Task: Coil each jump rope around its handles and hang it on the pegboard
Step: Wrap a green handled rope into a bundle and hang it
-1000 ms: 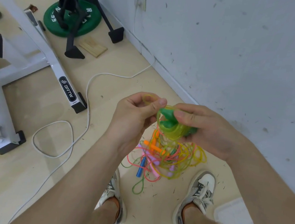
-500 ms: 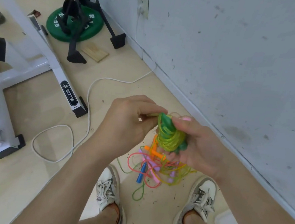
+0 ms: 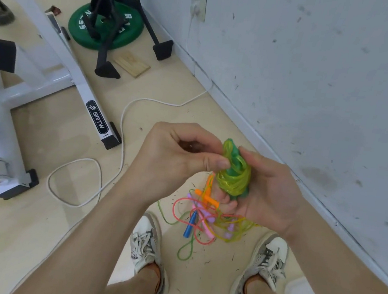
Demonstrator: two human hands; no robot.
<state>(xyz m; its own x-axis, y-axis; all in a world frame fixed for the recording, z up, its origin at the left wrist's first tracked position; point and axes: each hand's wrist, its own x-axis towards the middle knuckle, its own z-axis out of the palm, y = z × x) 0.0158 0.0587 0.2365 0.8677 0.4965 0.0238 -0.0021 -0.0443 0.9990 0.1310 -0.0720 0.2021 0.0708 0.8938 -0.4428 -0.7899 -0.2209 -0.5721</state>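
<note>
- Green jump rope [image 3: 233, 176]: held in front of the person at mid-frame, above the floor [image 3: 30, 236], between both hands. Cord is wound in many loops round the darker green handles [image 3: 233, 151], forming a compact bundle.
- Orientation: the bundle's long axis runs approx. top-to-bottom in the head view. Upper handle end leans slightly left and points away from the person, toward the wall [image 3: 317, 88]. Lower end sits in the palm of the right hand.
- Right hand [image 3: 272, 195]: clamped on the bundle from the right side. Thumb lies against the upper handle section; fingers curl under the lower end.
- Left hand [image 3: 169, 161]: fingers curled, thumb tip pressed to the bundle's left side at the upper loops. It pinches the cord there; the exact strand cannot be told.
- Rope pile [image 3: 205, 221]: loose tangle of pink, orange, yellow-green and green cords on the floor directly below the hands, between the shoes. A blue handle [image 3: 189, 225] lies in it, long axis roughly top-to-bottom in the frame. An orange handle [image 3: 206, 196] shows just below the left hand.
- Left shoe [image 3: 146, 241] and right shoe [image 3: 269, 258]: either side of the pile, toes toward it.
- Surroundings: white cable [image 3: 122, 123] runs from the wall outlet [image 3: 197, 5] across the floor. White equipment frame [image 3: 81, 79] at left. Green weight plate [image 3: 121, 37] and wooden block [image 3: 132, 64] lie farther back, nr. the wall.
</note>
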